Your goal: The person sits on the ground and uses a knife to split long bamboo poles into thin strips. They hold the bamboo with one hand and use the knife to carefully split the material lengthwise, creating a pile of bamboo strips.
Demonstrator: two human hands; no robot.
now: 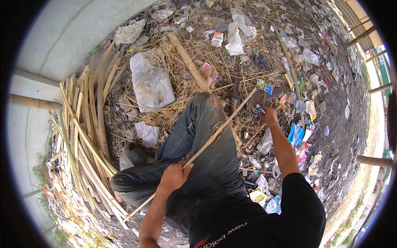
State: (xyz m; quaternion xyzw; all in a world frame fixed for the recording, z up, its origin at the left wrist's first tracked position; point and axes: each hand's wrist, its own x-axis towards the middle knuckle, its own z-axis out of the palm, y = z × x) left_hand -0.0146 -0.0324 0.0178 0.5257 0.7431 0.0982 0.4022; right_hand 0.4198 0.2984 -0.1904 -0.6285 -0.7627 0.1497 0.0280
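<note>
My left hand (175,175) is closed around a long pale bamboo strip (219,131). The strip slants over my raised knee, its upper end up and to the right, its lower end passing under my left forearm. Over the littered ground to the right of my knee, my right hand (270,115) has curled fingers at a small blue-and-silvery thing (260,110); what it grips is mostly hidden. A dark flat piece (271,96), blade-like in shape, lies just beyond those fingers. Thin shavings cling to my jeans.
Many split bamboo strips (84,140) are heaped at the left by a pale wall (53,37). A whitish block (152,80) lies ahead among dry shavings, beside a thick wooden pole (188,62). Plastic wrappers, a blue packet (295,134) among them, litter the ground at the right.
</note>
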